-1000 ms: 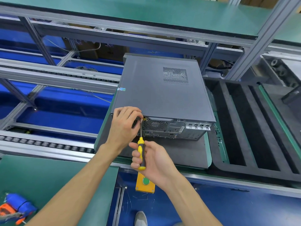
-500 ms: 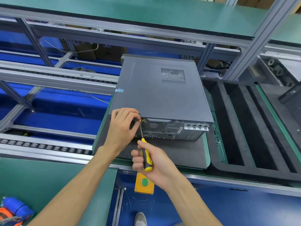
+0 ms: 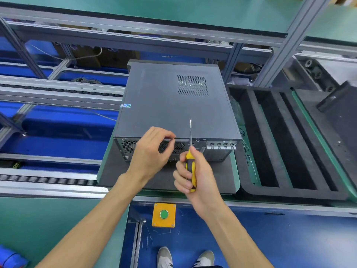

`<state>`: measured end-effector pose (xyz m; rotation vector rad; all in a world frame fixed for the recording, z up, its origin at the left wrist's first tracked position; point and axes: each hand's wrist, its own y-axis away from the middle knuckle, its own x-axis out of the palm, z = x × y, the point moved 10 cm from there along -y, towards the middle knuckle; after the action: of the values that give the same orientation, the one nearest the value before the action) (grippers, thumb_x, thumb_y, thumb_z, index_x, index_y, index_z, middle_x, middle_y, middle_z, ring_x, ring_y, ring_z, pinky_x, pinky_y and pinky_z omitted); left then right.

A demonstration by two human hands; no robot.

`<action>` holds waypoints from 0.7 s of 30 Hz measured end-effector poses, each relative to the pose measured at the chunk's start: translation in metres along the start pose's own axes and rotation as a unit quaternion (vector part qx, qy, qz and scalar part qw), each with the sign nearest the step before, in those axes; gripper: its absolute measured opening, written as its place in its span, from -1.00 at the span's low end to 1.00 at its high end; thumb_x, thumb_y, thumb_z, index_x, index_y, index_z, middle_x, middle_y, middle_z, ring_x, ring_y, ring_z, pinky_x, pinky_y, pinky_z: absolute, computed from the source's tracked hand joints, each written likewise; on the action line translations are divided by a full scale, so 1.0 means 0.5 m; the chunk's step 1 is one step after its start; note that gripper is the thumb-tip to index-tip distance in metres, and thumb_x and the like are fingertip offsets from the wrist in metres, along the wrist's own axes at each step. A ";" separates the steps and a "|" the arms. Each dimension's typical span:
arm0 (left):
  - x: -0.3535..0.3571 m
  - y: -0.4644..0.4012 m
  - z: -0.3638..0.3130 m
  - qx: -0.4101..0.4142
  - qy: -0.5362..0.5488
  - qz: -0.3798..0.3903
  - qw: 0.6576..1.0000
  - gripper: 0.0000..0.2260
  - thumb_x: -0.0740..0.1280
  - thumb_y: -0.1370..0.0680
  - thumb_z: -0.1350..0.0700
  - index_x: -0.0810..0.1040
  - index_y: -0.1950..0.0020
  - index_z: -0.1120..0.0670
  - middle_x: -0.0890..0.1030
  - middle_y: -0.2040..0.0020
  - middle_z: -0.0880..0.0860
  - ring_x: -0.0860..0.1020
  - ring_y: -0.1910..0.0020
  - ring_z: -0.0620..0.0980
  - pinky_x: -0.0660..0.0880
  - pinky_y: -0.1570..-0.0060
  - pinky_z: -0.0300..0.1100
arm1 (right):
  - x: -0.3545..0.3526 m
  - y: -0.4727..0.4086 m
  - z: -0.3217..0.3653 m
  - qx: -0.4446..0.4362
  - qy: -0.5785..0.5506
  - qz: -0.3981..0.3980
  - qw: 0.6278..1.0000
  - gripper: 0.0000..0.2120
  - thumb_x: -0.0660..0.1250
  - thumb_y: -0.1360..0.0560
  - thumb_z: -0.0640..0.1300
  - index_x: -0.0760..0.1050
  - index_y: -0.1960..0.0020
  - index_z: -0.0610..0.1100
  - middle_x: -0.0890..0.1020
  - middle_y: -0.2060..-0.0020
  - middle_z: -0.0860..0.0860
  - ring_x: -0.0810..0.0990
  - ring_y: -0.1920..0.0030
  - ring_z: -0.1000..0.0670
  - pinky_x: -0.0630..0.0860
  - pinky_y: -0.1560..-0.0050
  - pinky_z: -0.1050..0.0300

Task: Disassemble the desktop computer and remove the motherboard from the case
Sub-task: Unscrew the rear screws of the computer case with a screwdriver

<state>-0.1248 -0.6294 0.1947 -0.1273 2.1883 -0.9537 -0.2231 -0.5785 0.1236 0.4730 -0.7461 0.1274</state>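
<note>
A dark grey desktop computer case (image 3: 166,105) lies flat on a black foam pad (image 3: 116,171), its rear panel with fan grille and ports facing me. My left hand (image 3: 150,151) is in front of the rear panel's top edge, thumb and forefinger pinched on something small and dark that I cannot identify. My right hand (image 3: 195,176) grips a yellow-and-black screwdriver (image 3: 190,151) by the handle, its shaft pointing up and away from the case. The side cover is closed, so the motherboard is hidden.
A black foam tray (image 3: 286,144) with long slots lies right of the case. A yellow box with a green button (image 3: 163,214) hangs below the bench edge. Roller rails (image 3: 48,178) run at the left. A metal frame and green shelf (image 3: 173,14) stand overhead.
The screwdriver tip has come off the rear panel's upper left area and now points upward. My left hand has moved right along the panel's top edge, pinching a small item.
</note>
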 end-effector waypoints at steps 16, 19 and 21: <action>0.432 -0.101 -0.288 -0.043 0.130 0.272 0.953 -0.81 0.30 -0.60 0.20 0.67 -0.14 0.08 0.63 0.02 -0.04 0.58 0.02 -0.06 0.53 -0.06 -0.10 | -0.375 0.117 0.257 -0.152 -0.014 -0.289 0.945 -0.79 0.25 -0.55 -0.08 0.49 0.25 -0.08 0.38 0.43 0.00 0.34 0.46 0.03 0.32 0.47 0.18; 0.509 -0.097 -0.299 -0.062 0.106 0.303 0.945 -0.79 0.28 -0.58 0.22 0.65 -0.15 0.08 0.64 -0.01 -0.03 0.59 -0.01 -0.01 0.52 -0.07 -0.07 | -0.431 0.140 0.276 -0.145 -0.025 -0.318 0.937 -0.80 0.22 -0.60 -0.08 0.49 0.17 -0.11 0.38 0.43 0.00 0.32 0.48 0.03 0.30 0.50 0.19; 0.552 -0.092 -0.298 -0.079 0.095 0.326 0.937 -0.79 0.27 -0.58 0.22 0.65 -0.15 0.08 0.66 -0.04 -0.02 0.59 -0.04 0.00 0.52 -0.11 -0.04 | -0.462 0.148 0.284 -0.139 -0.037 -0.330 0.933 -0.81 0.22 -0.60 -0.09 0.48 0.15 -0.12 0.38 0.43 -0.01 0.31 0.48 0.03 0.30 0.51 0.20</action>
<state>-0.4326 -0.6721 0.1310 0.6081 2.2433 -0.4233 -0.5012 -0.5650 0.0841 0.4361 -0.6306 -0.6231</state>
